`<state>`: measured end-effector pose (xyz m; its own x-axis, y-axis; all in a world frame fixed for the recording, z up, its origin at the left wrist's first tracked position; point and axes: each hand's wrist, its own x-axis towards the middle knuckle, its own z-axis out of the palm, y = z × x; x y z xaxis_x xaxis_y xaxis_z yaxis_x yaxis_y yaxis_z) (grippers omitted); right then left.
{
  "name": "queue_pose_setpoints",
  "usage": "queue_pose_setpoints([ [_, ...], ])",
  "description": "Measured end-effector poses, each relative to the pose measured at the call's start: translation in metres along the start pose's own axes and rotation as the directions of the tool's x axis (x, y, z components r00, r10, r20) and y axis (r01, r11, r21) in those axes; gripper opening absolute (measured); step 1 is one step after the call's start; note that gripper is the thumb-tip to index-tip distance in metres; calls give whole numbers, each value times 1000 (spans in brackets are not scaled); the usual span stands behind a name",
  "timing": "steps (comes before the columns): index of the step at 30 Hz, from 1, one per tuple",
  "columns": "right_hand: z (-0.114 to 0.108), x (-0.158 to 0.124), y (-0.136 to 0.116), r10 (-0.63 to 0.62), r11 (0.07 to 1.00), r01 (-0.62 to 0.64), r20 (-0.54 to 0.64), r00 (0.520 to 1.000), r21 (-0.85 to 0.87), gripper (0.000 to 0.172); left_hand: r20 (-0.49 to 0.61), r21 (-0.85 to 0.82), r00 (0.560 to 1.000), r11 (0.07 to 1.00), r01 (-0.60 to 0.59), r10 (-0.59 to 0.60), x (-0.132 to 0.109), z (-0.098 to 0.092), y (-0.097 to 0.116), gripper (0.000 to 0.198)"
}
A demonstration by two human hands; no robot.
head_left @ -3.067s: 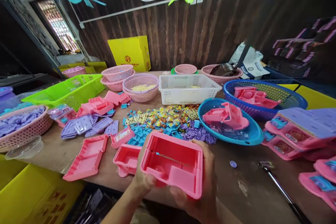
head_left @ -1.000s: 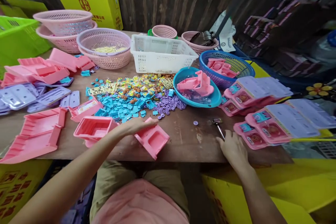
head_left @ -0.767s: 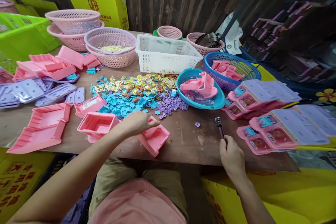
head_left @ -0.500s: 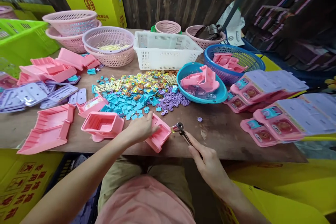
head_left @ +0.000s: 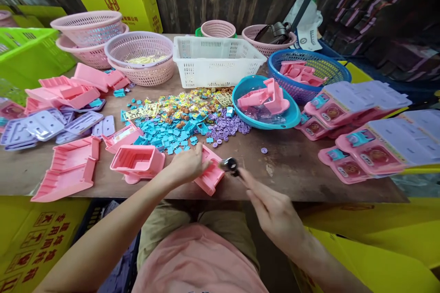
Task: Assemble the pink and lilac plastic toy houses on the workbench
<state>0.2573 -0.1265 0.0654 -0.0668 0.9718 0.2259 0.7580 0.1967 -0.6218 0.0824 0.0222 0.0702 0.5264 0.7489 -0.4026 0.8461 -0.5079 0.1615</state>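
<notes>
My left hand [head_left: 187, 163] is closed on the near-left side of a pink plastic toy part [head_left: 210, 175], a shallow tray-like piece at the table's front edge. In my right hand [head_left: 270, 206] is a small hammer [head_left: 229, 165] with a shiny metal head and a dark handle. Its head is blurred and sits over the right edge of the pink part; whether they touch I cannot tell. Left of my left hand stands a pink box-shaped part [head_left: 138, 162]. Loose blue pieces [head_left: 165, 135] and purple discs [head_left: 225, 128] lie just beyond.
Behind the loose pieces stand a white basket [head_left: 220, 71] and a turquoise bowl [head_left: 292, 121] of pink parts. Assembled pink and purple toys [head_left: 374, 155] are stacked at right. Purple panels [head_left: 44, 123] and an angled pink part [head_left: 70, 167] lie at left.
The hammer head has moved slightly left and its face has turned, now blurred over the pink part's edge. My left hand still holds the part; the whole view has shifted slightly.
</notes>
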Motion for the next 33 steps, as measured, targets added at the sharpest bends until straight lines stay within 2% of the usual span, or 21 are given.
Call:
queue_pose_setpoints([
  [3,2,-3,-1,4,1000,-4,102,995,-7,45,-2,-7,1000,1000,5,-5,0,0,0,60],
  [7,5,-8,-6,-65,998,63,80,995,31,47,-11,-6,1000,1000,7,-7,-1,1,2,57],
  [11,3,-6,-11,-69,997,58,218,973,58,46,-19,-6,1000,1000,-1,1,-2,3,1,57],
  [12,1,-3,-11,-65,996,50,201,977,79,45,-24,-13,1000,1000,-18,18,-2,2,-1,59],
  [14,-5,4,-10,-33,994,23,90,995,108,43,-2,-38,995,994,-101,101,1,-4,-9,62],
  [16,-10,10,-7,27,995,-23,-40,999,99,42,59,-65,958,959,-277,281,5,-14,-21,61],
  [17,-11,12,-4,57,995,-51,-79,995,84,42,88,-67,917,921,-385,389,7,-21,-27,57],
  [19,-10,15,2,92,994,-87,-94,991,62,42,102,-45,823,829,-558,559,7,-31,-36,50],
  [20,-7,15,5,97,994,-93,-78,992,59,41,74,-26,798,801,-598,598,5,-33,-38,50],
  [21,-3,16,8,100,993,-97,-52,994,60,41,19,-11,805,805,-593,593,1,-31,-38,52],
  [22,2,16,10,103,993,-101,-26,994,65,41,-63,-4,840,842,-540,538,-4,-27,-37,57],
  [24,10,18,10,114,990,-116,23,993,78,40,-261,-21,917,948,-318,302,-15,-10,-30,72],
  [26,16,22,4,115,988,-118,39,993,99,41,-388,-15,920,998,-61,50,-26,12,-21,93],
  [27,17,25,0,100,988,-103,27,995,114,41,-412,4,911,1000,28,-24,-29,22,-19,100],
  [29,18,31,-9,45,989,-40,-35,998,145,42,-425,53,902,992,110,-77,-32,36,-16,106],
  [31,20,36,-13,0,989,13,-87,996,146,43,-434,91,899,989,116,-66,-31,42,-16,106],
  [33,22,40,-12,-12,994,18,-53,999,106,43,-451,121,891,986,119,-52,-29,42,-17,106],
])
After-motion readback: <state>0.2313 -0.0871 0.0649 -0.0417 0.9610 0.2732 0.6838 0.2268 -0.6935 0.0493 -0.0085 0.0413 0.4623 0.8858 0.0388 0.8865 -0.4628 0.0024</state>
